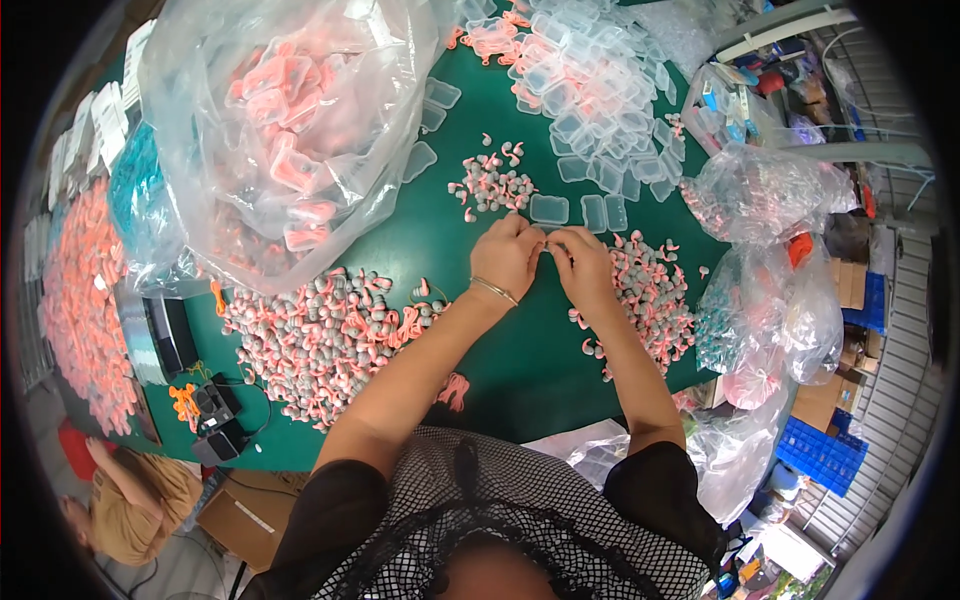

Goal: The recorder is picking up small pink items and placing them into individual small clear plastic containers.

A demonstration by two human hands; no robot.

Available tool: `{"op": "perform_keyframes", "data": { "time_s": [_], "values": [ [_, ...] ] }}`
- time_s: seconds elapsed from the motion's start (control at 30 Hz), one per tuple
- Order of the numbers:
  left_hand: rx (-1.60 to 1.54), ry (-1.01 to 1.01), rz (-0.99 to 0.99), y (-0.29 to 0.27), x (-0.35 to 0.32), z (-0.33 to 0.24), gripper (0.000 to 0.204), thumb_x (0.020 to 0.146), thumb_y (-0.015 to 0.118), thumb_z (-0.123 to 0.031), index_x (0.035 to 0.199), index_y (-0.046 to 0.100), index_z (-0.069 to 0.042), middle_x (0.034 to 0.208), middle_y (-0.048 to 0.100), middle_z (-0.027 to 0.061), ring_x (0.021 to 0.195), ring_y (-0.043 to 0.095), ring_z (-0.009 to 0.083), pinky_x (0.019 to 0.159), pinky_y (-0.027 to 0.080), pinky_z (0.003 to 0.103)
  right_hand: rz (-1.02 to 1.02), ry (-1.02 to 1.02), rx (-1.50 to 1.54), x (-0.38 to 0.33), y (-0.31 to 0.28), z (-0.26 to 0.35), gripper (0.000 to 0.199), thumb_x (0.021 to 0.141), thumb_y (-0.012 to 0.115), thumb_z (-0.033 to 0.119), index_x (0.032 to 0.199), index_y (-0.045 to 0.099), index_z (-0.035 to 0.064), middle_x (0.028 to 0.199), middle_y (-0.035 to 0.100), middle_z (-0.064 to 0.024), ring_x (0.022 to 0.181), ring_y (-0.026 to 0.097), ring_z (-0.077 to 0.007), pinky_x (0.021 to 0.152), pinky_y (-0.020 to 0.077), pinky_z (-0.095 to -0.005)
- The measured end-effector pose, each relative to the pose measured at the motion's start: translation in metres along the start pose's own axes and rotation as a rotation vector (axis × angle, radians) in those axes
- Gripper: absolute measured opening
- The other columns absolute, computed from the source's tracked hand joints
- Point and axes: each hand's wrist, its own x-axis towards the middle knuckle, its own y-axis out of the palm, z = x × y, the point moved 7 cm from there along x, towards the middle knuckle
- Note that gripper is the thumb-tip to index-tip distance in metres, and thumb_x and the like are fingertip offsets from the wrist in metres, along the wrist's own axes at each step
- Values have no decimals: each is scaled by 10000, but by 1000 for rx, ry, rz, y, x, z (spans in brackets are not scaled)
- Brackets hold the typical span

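Observation:
My left hand (505,255) and my right hand (582,262) meet over the green table (490,345), fingertips pinched close together. Whatever sits between them is too small and too covered to make out. Just beyond the fingers lie a clear plastic case (549,209) and an open clear case (603,213). A small pile of pink-and-grey plug-like pieces (497,186) lies past my left hand. Beside my right forearm spreads another pile of these pieces (650,295). A larger heap (310,340) of them fills the table left of my left forearm.
A big clear bag (390,190) of pink-filled cases stands at the far left. Clear cases (600,100) are heaped at the back. Filled plastic bags (760,195) line the right edge. A black device (215,405) sits near left; a person (140,500) is beyond that corner.

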Motion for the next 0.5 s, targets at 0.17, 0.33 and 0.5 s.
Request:
{"op": "perform_keyframes", "data": {
  "time_s": [0.17,0.33,0.5],
  "values": [
    [29,62,73,2,-4,1,194,763,669,-98,953,637,-72,837,555,83,789,577,288,668,480,407,-96,-93,-37,-1,-5,7,149,787,657,5,935,648,24,913,599,-115,836,607,-312,703,492,-385],
    [-9,60,107,-7,-1,-5,384,715,706,-99,1078,589,-54,853,562,112,781,576,310,674,483,400,-73,-118,-21,43,-21,9,116,807,630,19,920,649,31,887,609,-113,830,600,-320,700,484,-397],
    [25,60,119,-2,-1,2,395,710,710,-110,1080,581,-63,883,548,90,836,571,288,685,476,410,-271,-394,-248,157,-16,40,125,777,672,72,897,680,106,873,622,-66,899,572,-264,789,413,-392]
  ]
}}
